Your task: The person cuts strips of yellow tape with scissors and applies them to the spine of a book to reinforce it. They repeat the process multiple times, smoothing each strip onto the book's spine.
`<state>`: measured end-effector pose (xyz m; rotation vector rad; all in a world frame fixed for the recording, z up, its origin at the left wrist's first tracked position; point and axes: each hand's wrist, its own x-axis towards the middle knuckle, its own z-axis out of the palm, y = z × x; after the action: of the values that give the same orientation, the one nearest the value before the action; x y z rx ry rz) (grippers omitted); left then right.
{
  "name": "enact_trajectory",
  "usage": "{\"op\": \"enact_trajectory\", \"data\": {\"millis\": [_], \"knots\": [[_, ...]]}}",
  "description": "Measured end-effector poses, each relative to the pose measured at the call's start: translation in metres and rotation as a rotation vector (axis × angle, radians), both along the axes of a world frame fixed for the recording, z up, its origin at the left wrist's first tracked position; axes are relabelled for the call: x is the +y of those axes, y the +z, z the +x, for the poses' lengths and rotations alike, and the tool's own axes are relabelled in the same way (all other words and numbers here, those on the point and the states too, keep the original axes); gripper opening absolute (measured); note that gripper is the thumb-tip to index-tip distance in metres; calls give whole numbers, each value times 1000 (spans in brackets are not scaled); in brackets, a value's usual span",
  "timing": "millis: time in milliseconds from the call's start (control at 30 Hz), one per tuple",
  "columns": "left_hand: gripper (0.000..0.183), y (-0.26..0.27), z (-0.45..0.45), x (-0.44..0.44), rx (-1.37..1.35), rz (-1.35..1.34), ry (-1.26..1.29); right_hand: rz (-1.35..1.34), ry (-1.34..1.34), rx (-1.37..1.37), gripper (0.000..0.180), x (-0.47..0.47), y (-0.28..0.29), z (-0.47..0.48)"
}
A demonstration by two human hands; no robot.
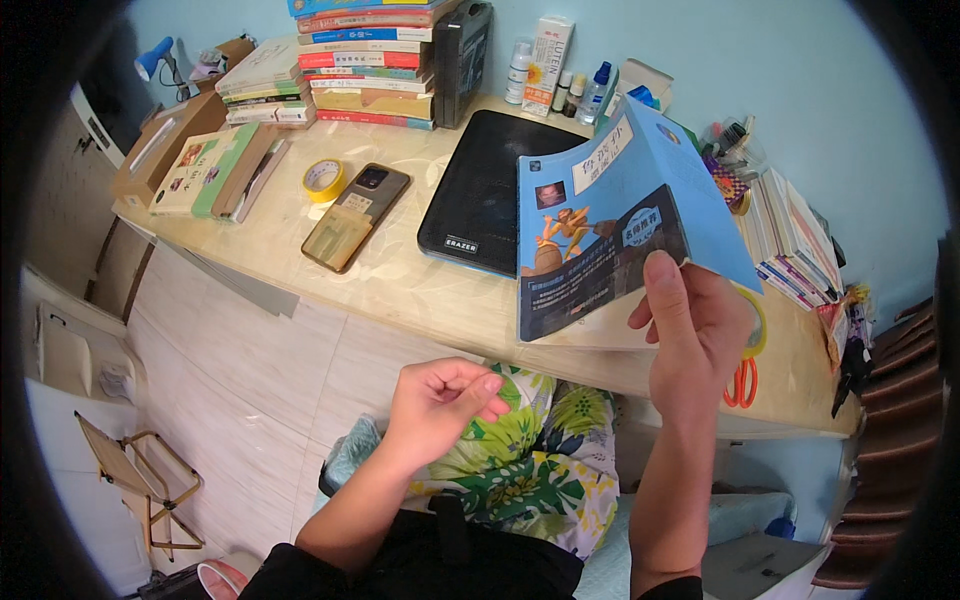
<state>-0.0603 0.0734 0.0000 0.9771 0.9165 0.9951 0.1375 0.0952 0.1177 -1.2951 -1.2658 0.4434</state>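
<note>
My right hand grips a blue paperback book by the lower edge of its cover, thumb on the near face. The book is raised and tilted over the desk's front edge; its cover bears writing and a cartoon figure with barrels. My left hand hovers above my lap, fingers loosely curled and thumb against them, with nothing visible inside. Behind the book lies a black laptop, partly covered by it. Further left, a smartphone rests on the desk beside a roll of yellow tape.
Tall book stacks stand at the back left, near a cardboard box. Bottles line the wall. At right are more books and orange-handled scissors. A folding stool stands on the floor at left.
</note>
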Motion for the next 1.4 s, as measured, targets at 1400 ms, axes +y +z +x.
{"op": "enact_trajectory", "data": {"millis": [1400], "knots": [[32,23,38,45,191,-96,-191,-470,-316,621,25,-45,-88,69]]}}
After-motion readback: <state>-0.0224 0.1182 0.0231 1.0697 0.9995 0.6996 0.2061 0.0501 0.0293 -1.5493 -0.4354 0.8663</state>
